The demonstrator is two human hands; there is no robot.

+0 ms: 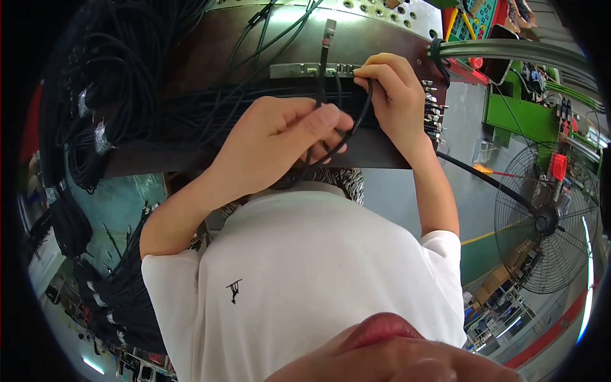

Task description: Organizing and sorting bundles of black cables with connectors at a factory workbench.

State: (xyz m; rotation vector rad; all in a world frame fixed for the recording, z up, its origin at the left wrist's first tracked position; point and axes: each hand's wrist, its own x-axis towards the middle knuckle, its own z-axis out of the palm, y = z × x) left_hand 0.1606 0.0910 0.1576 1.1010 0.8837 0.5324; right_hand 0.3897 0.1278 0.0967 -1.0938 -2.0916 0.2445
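head view: two hands, left hand [280,137] and right hand [391,95], grip one black cable [364,105]

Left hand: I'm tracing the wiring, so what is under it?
Under the left hand a thin black cable loops toward the right hand; the stretch inside the fist is hidden.

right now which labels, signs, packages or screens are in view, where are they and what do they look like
Pale tape tags: wrapped round the hanging black cable bundles, far left; small silvery-white bands, print too small to tell.
Small black logo: on the chest of the white t-shirt, lower middle.
Green and red panel: top right edge, flat, with rows of buttons, partly cut off.
No packages or lit screens show.
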